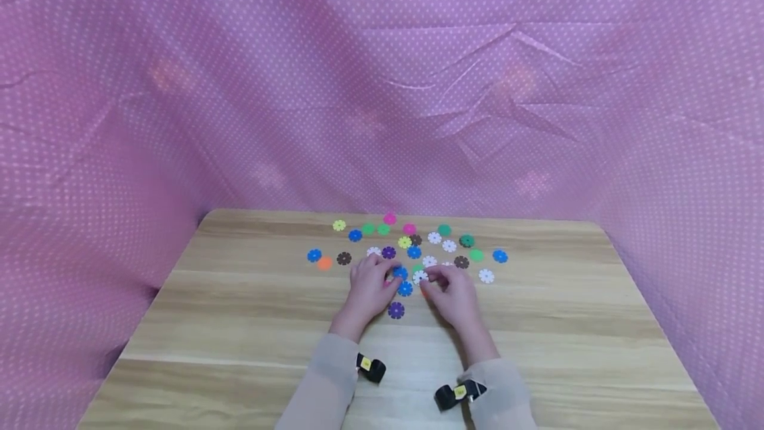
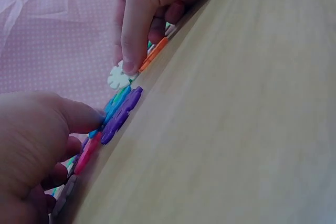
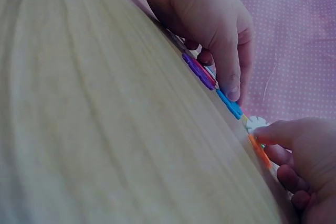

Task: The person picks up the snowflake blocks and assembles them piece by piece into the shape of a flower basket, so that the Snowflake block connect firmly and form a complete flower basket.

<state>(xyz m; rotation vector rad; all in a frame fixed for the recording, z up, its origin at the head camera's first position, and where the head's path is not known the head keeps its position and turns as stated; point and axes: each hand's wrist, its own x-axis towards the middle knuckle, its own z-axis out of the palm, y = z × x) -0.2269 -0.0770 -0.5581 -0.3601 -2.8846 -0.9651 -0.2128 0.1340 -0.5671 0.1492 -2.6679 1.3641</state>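
My right hand (image 1: 456,297) pinches a white notched disc (image 1: 420,277) between thumb and fingertips. That white snowflake disc (image 2: 118,77) is tilted up off the table in the left wrist view. On the other side, my left hand (image 1: 371,287) has thumb and index fingertips at the edges of a blue notched disc (image 1: 400,273). A second blue disc (image 1: 405,288) lies just below it. Closer to me is a purple disc (image 1: 396,310). An orange disc (image 3: 259,151) lies under the right hand, and a pink disc (image 2: 88,153) is partly covered by the left.
Several more notched discs in mixed colours are spread across the far part of the wooden table (image 1: 239,324), among them a dark brown disc (image 1: 343,258) at left and a white disc (image 1: 486,276) at right. A pink dotted cloth (image 1: 382,85) surrounds the table's back and sides.
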